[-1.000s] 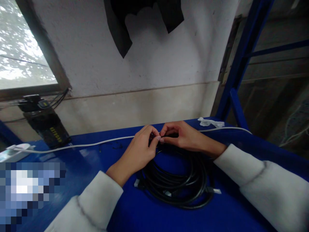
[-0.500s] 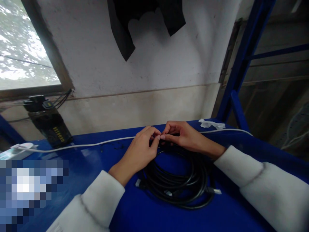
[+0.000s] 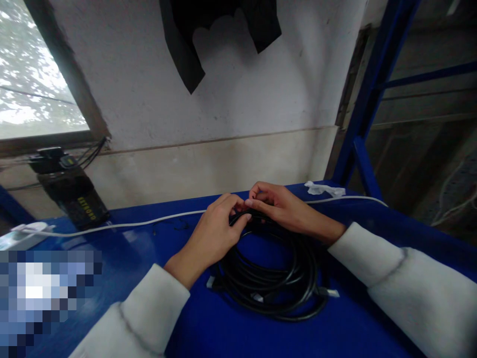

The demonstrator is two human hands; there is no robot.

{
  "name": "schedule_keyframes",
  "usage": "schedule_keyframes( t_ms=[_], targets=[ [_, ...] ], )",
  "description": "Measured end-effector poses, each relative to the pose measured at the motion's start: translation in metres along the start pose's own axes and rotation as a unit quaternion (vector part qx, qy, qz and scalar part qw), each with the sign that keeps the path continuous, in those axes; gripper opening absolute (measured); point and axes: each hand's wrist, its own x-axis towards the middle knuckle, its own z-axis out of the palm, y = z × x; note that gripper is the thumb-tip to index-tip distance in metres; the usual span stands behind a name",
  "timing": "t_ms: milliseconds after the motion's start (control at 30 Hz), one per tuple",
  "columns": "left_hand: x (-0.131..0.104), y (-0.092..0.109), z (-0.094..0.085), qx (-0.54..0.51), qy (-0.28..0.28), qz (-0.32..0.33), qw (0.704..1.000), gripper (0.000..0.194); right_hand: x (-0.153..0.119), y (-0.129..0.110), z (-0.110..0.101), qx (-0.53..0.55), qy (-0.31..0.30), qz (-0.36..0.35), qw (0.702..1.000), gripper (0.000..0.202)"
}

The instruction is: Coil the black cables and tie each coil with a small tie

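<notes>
A coil of black cable point(image 3: 266, 285) lies on the blue tabletop point(image 3: 223, 338), its loops stacked loosely. Plugs with pale or metal ends stick out, one left point(image 3: 211, 282), one in front point(image 3: 257, 297) and one right point(image 3: 333, 293). At the coil's far side, my left hand point(image 3: 219, 228) is closed round the cable strands, its thumb lying over them. My right hand point(image 3: 278, 206) is beside it, thumb and index finger pinched together just above the strands; whatever is between them is too small to make out. Both fingertips nearly meet.
A white cable point(image 3: 149, 221) runs along the table's back, from a white power strip point(image 3: 28, 234) at left. A dark water bottle point(image 3: 72, 189) stands behind it. Crumpled white plastic point(image 3: 324, 189) lies at the back right, by a blue frame post point(image 3: 357, 109). Thin dark ties point(image 3: 182, 224) lie left of my hands.
My left thumb has come away from the right thumb and dropped onto the cable strands. The right fingers have lifted slightly. The coil stays in place; the view has shifted a little.
</notes>
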Motion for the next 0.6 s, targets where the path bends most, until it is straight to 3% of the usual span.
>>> schedule_keyframes(
  t_ms=[600],
  targets=[
    [-0.0012, -0.0012, 0.0000, 0.011, 0.007, 0.032, 0.999, 0.008, -0.0012, -0.0010, -0.0010, -0.042, 0.015, -0.007, 0.999, 0.034]
  ],
)
